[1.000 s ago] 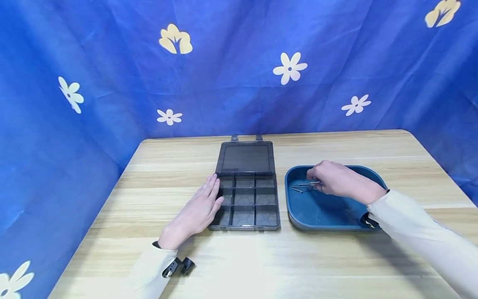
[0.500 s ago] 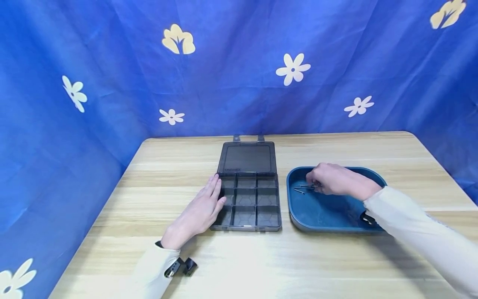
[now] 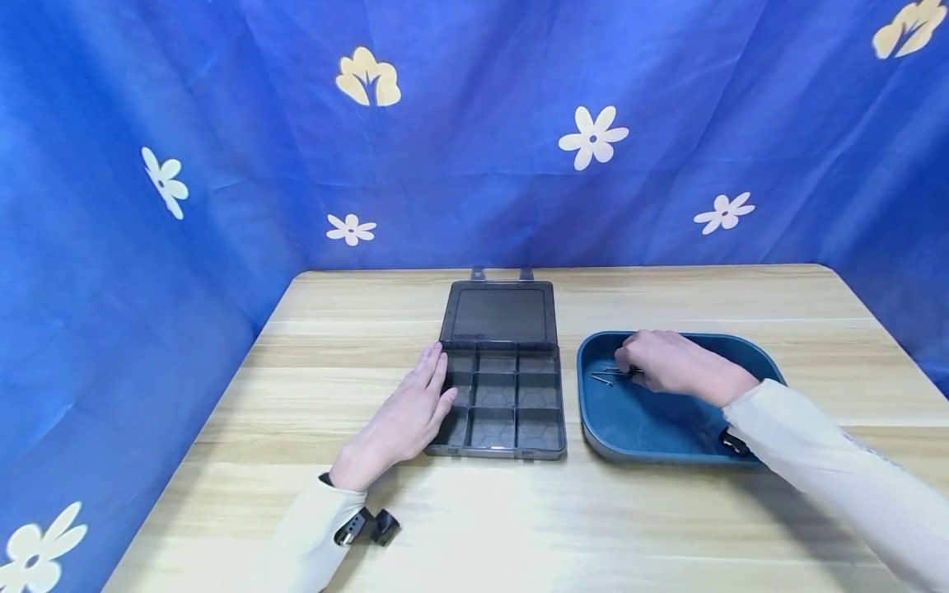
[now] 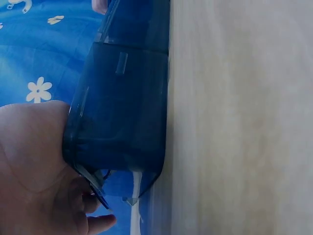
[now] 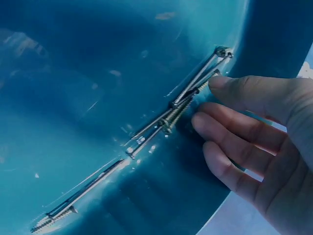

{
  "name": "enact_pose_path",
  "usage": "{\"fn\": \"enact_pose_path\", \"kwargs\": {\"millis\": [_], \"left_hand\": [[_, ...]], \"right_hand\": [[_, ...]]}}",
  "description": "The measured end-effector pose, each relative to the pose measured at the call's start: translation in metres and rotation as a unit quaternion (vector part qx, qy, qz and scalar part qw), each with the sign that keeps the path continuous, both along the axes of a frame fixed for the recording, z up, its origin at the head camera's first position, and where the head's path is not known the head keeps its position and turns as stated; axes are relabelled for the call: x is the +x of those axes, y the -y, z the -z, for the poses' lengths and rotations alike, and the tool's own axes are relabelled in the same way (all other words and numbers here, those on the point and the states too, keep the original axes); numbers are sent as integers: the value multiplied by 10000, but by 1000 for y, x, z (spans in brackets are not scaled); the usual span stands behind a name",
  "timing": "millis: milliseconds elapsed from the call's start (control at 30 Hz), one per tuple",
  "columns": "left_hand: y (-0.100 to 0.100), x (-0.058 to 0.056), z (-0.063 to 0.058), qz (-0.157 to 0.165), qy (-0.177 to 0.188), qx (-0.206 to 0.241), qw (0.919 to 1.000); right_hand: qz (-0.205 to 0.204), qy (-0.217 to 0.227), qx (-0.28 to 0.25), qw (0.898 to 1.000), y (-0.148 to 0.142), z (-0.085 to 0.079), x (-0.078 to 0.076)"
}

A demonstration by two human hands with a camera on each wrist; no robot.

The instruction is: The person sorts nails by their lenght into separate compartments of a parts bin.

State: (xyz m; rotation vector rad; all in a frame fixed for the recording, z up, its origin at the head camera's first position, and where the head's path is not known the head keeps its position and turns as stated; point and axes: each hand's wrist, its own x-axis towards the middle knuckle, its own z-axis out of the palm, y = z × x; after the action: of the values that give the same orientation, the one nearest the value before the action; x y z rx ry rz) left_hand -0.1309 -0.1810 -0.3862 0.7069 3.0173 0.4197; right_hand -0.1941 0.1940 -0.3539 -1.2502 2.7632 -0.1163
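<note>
My left hand (image 3: 400, 416) lies along the left side of a dark translucent organizer box (image 3: 494, 452), its straight fingers resting at the rim. The left wrist view shows the palm against the side wall of the box (image 4: 117, 107). My right hand (image 3: 667, 362) reaches down into a blue tray (image 3: 682, 453). In the right wrist view, screws and nails (image 5: 183, 105) lie in a loose heap along the tray bottom. The right thumb tip is right at the end of a threaded screw (image 5: 178, 112); the bent fingers stand apart from the thumb, with a gap between.
The box's lid (image 3: 504, 311) is folded back flat towards the far edge of the wooden table (image 3: 356, 329). Its compartments are split by thin dividers. Behind the table hangs a blue floral curtain (image 3: 474, 148).
The head view has shifted slightly, so everything sits a little further right. The right hand's fingers have shifted a little over the screws and nails; the left hand stays on the box.
</note>
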Motion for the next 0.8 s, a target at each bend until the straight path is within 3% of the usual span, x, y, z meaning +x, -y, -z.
{"fn": "enact_pose_path", "kwargs": {"millis": [133,333,533,667,800], "left_hand": [[-1,1,1,-62,-72,15,10000],[-3,0,4,-92,-78,75,9999],[-3,-2,6,-150,-30,104,9998],[-3,-2,7,-163,0,113,9998],[-4,-2,7,-192,20,158,9997]], "right_hand": [[-28,-34,-240,9997,-1,4,1],[-127,-543,-437,9975,-12,16,-3],[-184,-707,-629,9953,-15,22,-5],[-112,-666,-618,9958,-14,24,-4],[-70,-330,-446,9984,-14,21,-5]]}}
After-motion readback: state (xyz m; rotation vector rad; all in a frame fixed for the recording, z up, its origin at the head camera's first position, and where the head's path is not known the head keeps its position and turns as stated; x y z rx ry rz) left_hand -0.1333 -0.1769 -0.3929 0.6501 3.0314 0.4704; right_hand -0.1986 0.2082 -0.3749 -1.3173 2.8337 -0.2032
